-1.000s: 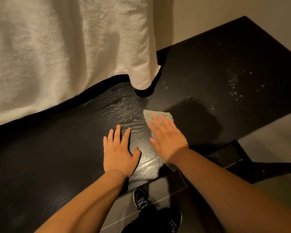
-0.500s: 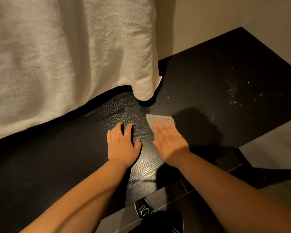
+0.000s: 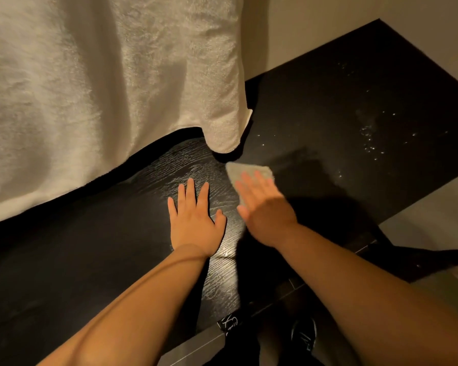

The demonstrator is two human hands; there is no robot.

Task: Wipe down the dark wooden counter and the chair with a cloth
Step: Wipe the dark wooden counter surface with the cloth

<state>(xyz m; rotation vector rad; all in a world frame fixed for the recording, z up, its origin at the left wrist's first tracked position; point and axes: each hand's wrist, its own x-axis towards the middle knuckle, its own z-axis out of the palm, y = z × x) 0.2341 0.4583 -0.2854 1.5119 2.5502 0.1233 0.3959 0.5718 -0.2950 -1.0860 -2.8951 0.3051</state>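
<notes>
The dark wooden counter runs from lower left to upper right, its grain shining near the middle. A small grey-green cloth lies flat on it under the fingers of my right hand, which presses it down with fingers spread; the hand is slightly blurred. My left hand rests flat on the counter just left of the cloth, fingers apart, holding nothing. No chair is in view.
A large white towel hangs over the back of the counter at left, its corner just beyond the cloth. White specks dot the counter at right. The beige wall is behind. My dark shoes stand on grey floor tiles below the counter's front edge.
My right hand has slid the cloth a little farther away and to the right, toward the towel's corner. The left hand stays flat in about the same spot.
</notes>
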